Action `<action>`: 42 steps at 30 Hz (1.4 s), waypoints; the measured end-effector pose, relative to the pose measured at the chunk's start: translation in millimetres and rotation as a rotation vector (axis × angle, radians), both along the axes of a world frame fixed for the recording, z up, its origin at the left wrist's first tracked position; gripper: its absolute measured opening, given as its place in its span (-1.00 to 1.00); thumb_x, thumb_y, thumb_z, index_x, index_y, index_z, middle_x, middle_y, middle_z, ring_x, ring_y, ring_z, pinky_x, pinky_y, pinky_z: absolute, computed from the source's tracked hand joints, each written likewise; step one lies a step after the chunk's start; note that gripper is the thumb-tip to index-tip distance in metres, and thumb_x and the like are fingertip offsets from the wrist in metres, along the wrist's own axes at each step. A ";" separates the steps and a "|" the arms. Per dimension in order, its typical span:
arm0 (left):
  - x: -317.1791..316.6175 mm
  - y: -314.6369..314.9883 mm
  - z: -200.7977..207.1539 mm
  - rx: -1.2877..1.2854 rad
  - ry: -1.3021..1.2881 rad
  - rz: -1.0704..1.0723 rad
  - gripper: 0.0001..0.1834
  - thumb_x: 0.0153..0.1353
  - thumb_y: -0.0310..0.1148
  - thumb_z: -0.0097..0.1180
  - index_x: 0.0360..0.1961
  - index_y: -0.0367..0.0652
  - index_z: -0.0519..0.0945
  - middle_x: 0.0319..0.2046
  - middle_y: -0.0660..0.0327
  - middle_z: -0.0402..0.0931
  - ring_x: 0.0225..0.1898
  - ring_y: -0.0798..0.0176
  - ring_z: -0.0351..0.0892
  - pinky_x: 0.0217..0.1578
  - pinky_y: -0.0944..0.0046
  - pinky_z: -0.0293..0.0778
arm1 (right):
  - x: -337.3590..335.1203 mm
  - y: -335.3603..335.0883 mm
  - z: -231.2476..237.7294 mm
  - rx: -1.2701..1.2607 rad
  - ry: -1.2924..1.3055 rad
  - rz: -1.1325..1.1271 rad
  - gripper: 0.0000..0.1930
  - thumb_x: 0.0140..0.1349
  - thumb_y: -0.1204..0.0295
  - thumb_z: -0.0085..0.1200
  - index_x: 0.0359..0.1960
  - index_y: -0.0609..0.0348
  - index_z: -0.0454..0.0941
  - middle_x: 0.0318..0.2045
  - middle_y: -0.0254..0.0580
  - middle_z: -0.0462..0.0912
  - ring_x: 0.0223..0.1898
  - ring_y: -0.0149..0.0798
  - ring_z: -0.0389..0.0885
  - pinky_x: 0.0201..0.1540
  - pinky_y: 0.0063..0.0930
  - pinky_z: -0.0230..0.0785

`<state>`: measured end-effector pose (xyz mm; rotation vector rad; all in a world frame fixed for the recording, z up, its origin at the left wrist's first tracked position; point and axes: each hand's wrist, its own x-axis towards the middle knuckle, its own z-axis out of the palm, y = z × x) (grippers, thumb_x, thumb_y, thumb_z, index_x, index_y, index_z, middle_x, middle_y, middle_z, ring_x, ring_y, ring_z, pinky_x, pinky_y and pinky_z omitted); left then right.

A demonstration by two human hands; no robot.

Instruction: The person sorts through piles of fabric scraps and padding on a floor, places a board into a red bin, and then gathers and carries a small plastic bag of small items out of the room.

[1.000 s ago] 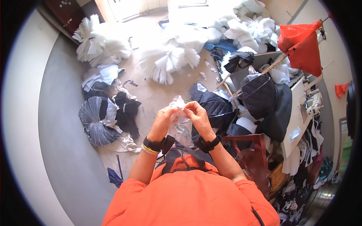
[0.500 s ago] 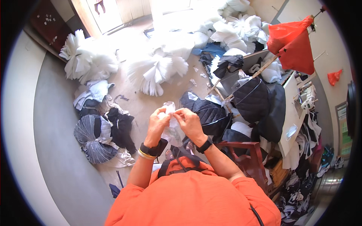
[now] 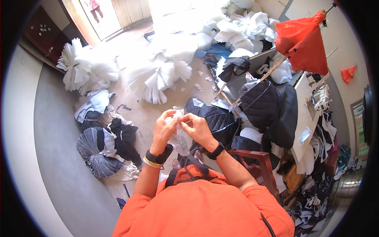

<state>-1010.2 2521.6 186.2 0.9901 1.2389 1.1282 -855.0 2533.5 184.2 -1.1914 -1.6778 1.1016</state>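
A thin, clear plastic bag (image 3: 181, 145) hangs between my hands in front of my body. Its bunched upper part is pinched by my left hand (image 3: 163, 127), whose fingers are closed on it. Close beside it, my right hand (image 3: 197, 128) has thumb and fingertips pressed together at the bag's gathered edge. The fingertips of both hands nearly meet. What lies inside the bag, if anything, is too unclear to tell.
Bundles of white padding (image 3: 154, 79) lie on the floor ahead. To the left sits a heap of grey and black cloth (image 3: 98, 150). On the right are black quilted pieces (image 3: 260, 103), a dark red wooden chair (image 3: 265, 168) and a sewing machine (image 3: 321, 98). Someone's legs (image 3: 96, 14) show in the doorway.
My hands stay at the bag, with the fingers shifting slightly and my right fingertips curling closer. The view has tilted a little, and more of the person in the doorway shows.
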 end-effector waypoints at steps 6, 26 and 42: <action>10.9 3.4 14.9 0.311 0.391 0.115 -0.53 0.10 -0.38 0.22 0.06 -0.17 0.45 -0.40 0.18 0.54 -0.48 0.37 0.50 -0.47 0.32 0.42 | 7.8 12.2 -1.1 -0.417 0.440 0.053 -0.78 0.24 0.41 0.09 -0.20 0.34 0.47 -0.32 -0.22 0.59 -0.32 -0.44 0.59 -0.28 -0.58 0.58; -0.3 -4.6 4.4 0.109 -0.141 0.031 -0.80 0.19 -0.39 -0.03 -0.23 -0.28 0.53 -0.44 0.37 0.41 -0.50 0.51 0.36 -0.45 0.49 0.28 | 2.6 12.7 9.3 -0.259 0.311 0.085 -0.87 0.25 0.53 0.05 -0.21 0.31 0.47 -0.37 -0.26 0.58 -0.36 -0.48 0.57 -0.32 -0.62 0.46; 8.6 -3.6 -21.9 0.129 0.353 0.097 -0.61 0.01 -0.45 0.23 -0.08 -0.24 0.51 -0.24 0.11 0.44 -0.21 0.15 0.48 -0.22 0.24 0.44 | 11.8 15.0 -7.2 -0.094 0.021 0.092 -0.80 0.24 0.30 0.06 -0.33 0.18 0.56 -0.48 -0.09 0.63 -0.46 -0.21 0.63 -0.38 -0.38 0.43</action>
